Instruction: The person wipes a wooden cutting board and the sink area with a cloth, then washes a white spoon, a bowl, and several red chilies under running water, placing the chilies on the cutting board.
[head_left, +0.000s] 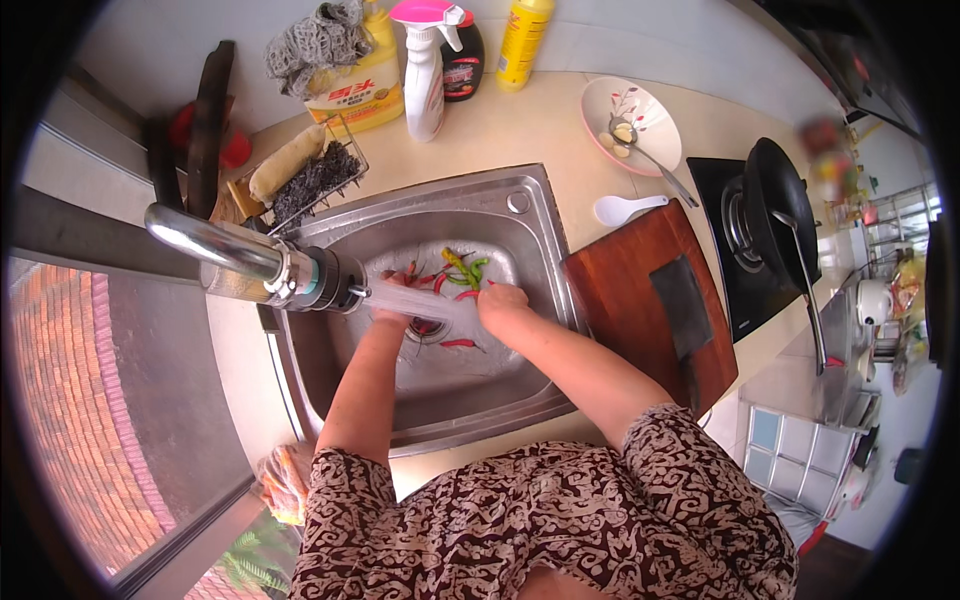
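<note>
A stainless steel sink (450, 409) lies before me, with both hands inside it. My left hand (391, 295) is beside several red chili peppers, partly hidden by a water stream (424, 301); its grip is unclear. Curled over a red chili pepper (466, 294), my right hand (502, 301) shows red at its fingertips. Green peppers (471, 271) lie just beyond it. One loose red chili (458, 343) rests on the sink floor near the drain (429, 328), which has dark red matter in it. Water runs from the faucet (330, 279) at the left.
Right of the sink lies a wooden cutting board (622, 277) with a dark cleaver (681, 304). Behind it are a white spoon (626, 210) and a bowl (592, 112) holding garlic cloves. A wok (776, 214) stands on the stove. Bottles, including a spray bottle (424, 90), line the back wall.
</note>
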